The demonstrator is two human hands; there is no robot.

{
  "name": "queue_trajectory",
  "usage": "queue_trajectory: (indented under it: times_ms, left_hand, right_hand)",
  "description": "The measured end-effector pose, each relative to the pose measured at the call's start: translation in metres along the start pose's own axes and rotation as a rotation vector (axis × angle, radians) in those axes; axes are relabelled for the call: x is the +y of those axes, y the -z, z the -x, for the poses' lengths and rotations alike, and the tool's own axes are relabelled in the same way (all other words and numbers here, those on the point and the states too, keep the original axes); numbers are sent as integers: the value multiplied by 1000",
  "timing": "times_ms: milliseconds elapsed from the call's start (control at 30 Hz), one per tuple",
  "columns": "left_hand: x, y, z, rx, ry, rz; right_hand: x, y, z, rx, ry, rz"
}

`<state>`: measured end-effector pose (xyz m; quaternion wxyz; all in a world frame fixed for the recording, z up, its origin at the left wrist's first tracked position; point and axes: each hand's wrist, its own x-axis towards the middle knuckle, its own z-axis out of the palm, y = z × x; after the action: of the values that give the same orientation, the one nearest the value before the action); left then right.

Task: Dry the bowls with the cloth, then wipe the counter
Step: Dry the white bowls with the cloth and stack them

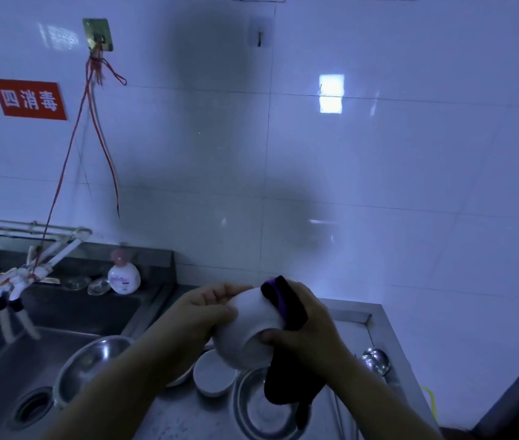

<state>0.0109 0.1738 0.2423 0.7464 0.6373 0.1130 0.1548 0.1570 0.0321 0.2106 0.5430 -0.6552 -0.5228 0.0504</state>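
A white bowl (247, 331) is held up over the counter, its base turned toward me. My left hand (202, 309) grips its left rim. My right hand (309, 325) presses a dark cloth with a purple edge (283, 303) against the bowl's right side, and the cloth's tail hangs down to about (286, 385). Below the bowl, a second white bowl (212, 374) rests on the steel counter (356, 315) beside a shallow steel dish (258, 408).
A steel sink (4, 369) with a drain lies at the left, and a steel basin (89, 360) leans on its edge. A soap bottle (123, 276) stands behind the sink. A taped tap (16, 281) hangs over it. Steel ladles (377, 360) lie at the counter's right.
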Motion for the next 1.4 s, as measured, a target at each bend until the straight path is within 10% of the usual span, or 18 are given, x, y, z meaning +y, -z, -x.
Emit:
queue_trajectory:
  times_ms: [367, 800, 1067, 1400]
  left_hand:
    - [-44, -17, 11, 140, 10, 82]
    - [-53, -8, 34, 259, 172, 78]
    - [-78, 68, 74, 415, 202, -33]
    - [-110, 212, 86, 598, 364, -980]
  right_hand:
    - [18, 10, 16, 169, -198, -371]
    - [24, -44, 12, -79, 194, 381]
    - [51, -100, 21, -27, -353, -147]
    - [68, -169, 4, -36, -495, 9]
